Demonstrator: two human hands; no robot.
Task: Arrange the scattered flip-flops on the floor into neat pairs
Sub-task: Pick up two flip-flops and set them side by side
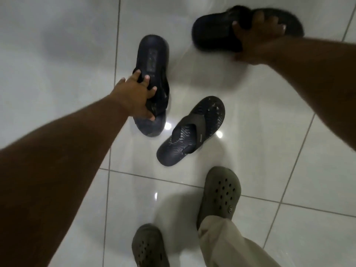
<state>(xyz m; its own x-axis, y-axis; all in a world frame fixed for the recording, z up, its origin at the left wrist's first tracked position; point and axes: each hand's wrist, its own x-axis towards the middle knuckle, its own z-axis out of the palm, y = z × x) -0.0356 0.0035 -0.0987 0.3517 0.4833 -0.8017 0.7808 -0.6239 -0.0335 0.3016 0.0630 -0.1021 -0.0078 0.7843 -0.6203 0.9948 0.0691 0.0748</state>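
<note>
Three dark flip-flops are on a glossy white tiled floor. My left hand (137, 95) grips the strap of a dark blue flip-flop (152, 60) left of centre, its sole pointing away from me. My right hand (258, 33) is closed on a black flip-flop (213, 33) at the upper right, which looks blurred. A third flip-flop (192, 132), dark with a wavy sole pattern and a grey strap, lies untouched in the middle, angled up to the right.
My feet in olive-green perforated clogs stand at the bottom, the right clog (221, 195) and the left clog (148, 245), with a beige trouser leg (231, 245) over the right. Grout lines cross the white tiles (57, 54).
</note>
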